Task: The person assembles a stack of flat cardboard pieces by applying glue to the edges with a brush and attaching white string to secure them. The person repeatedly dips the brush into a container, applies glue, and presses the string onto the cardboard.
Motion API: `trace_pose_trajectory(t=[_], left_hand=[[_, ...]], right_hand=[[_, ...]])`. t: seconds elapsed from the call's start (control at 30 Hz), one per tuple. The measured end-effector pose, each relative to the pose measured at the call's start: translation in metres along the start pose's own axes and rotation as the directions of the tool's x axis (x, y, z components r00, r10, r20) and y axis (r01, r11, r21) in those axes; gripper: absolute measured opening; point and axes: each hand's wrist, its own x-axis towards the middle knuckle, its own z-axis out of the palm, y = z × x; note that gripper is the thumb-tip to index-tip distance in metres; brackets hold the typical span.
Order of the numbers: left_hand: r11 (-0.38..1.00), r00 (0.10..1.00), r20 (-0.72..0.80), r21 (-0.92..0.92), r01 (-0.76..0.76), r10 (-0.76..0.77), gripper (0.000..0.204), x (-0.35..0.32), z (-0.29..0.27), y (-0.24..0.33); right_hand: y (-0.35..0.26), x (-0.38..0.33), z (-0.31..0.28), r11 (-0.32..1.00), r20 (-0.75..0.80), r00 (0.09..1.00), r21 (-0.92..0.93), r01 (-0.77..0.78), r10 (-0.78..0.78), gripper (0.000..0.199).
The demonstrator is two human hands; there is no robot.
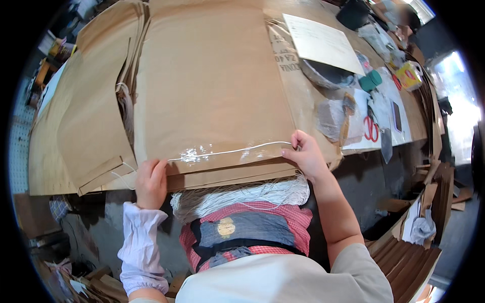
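A thin white cord [237, 151] runs across the near part of a large brown paper sheet [212, 86]. At its left end, my left hand [151, 183] pinches it beside the sheet's near corner. My right hand [308, 155] is closed on the cord's other end, over the right edge of the paper. Between the hands the cord bows slightly. Folded paper layers show below it along the table's front edge. A thick hank of white cords [242, 197] lies across my lap, on a red checked cloth [303, 222].
At left lies a stack of folded brown paper [96, 111] with white cord loops. On the right are a bowl [328, 76] under a white card [323, 43], a brush [348, 108], red scissors [371, 130], a knife [386, 146] and a phone [396, 116]. Another person [399, 17] is at far right.
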Motion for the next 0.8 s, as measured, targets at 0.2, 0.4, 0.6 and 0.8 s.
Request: trace_pose_trajectory(t=[0.2,0.4,0.6,0.8], left_hand=[[0.976,0.971,0.230,-0.216,-0.010,0.061,0.039,0.019,-0.009,0.001],[0.912,0.921,0.379,-0.340,0.230,-0.091,0.028,0.035,-0.019,-0.018],[0.906,0.882,0.249,-0.041,0.422,-0.399,0.014,0.035,0.005,-0.012],[0.983,0.990,0.039,0.133,0.130,-0.136,0.046,0.040,0.014,0.046]], right_hand=[[-0.004,-0.003,0.022,0.537,0.046,0.702,-0.609,0.584,-0.711,0.027],[-0.011,0.017,0.021,0.925,0.095,0.958,-0.250,0.287,-0.271,0.009],[-0.008,0.022,0.043,0.616,0.016,0.929,-0.744,0.257,-0.369,0.019],[-0.011,0.014,0.090,0.877,-0.188,0.929,-0.431,0.213,-0.319,0.051]])
